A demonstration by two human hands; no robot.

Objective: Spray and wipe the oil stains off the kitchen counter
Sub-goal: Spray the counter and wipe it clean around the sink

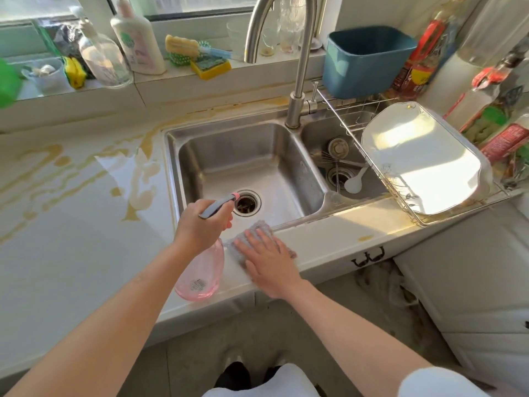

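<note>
My left hand (200, 224) grips the grey trigger head of a pink spray bottle (201, 273), its nozzle pointing over the sink. My right hand (267, 259) lies flat with straight fingers on a grey cloth (257, 227) on the front strip of the white counter (337, 233), just in front of the sink. Yellow-brown oil stains (57, 173) streak the counter left of the sink and run along its back edge. A small stain (365, 238) sits on the front strip to the right.
A steel double sink (252, 164) with a tall faucet (297, 81) fills the middle. A wire rack holds a white tray (420, 159) over the right basin. Bottles, sponges (210, 67) and a blue bin (369, 58) line the windowsill; packets (501, 133) crowd the right.
</note>
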